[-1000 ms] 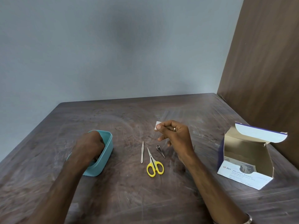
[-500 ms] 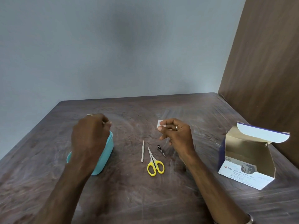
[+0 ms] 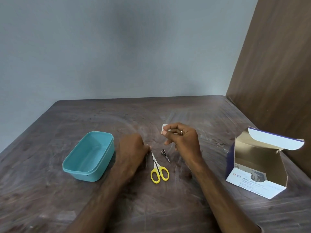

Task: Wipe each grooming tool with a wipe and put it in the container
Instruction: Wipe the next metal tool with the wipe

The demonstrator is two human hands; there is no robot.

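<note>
left hand point(image 3: 133, 148): down over a thin metal tool just left of the scissors point(image 3: 158, 167), grip hidden, can't tell
right hand point(image 3: 181, 137): pinching the wipe point(image 3: 163, 129) beyond the scissors
container point(image 3: 89, 157): well left of scissors
handling: tool's probably light, stiff, slippery, so I'd grab mid-shaft

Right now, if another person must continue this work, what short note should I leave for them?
Right hand: pinches a small white wipe above the table.
Left hand: down over the thin metal tool beside the scissors; its grip is hidden.
On the table: yellow-handled scissors and a small metal clipper-like tool, both untouched.
Teal container: left of the hands; I can see no tool inside.
Open swab box: far right.
Left: wipe all three tools and put each into the container.
</note>
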